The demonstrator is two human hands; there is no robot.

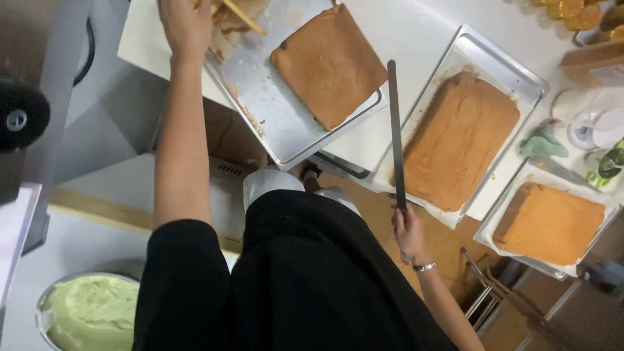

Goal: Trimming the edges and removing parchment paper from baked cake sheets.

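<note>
Knife (396, 130), long and thin with a dark straight blade, stands nearly upright in the view, handle end low in the right hand (409, 231), tip reaching up between the two nearer baking trays. Judged stiff, light, narrow; edge is the risk, so hold belongs at the handle only, which is where the grip sits. Right grip: fingers wrapped shut round the handle, blade free of everything, not touching cake or tray as far as can be told. A bracelet sits on that wrist.

Left hand (186, 26) reaches up to the far corner of the left tray (273, 114), resting at a pile of trimmed cake scraps (237, 16) there. Whether that grip is closed on anything cannot be told; fingers are partly cut off by the frame edge.

Sponge sheet (330, 64), brown and flat, lies on the left tray, which overhangs the white tabletop (409, 32) edge. Likely soft, crumbly, easy to tear; best lifted from underneath or moved by its tray.

Second sponge sheet (460, 140) lies on paper in the middle tray (513, 71), just right of the blade. Third sponge sheet (551, 224) sits in a tray further right. Green cloth (543, 142) lies between them near some small containers. Bowl of pale green cream (91, 312) stands low at left, well apart from both hands.
</note>
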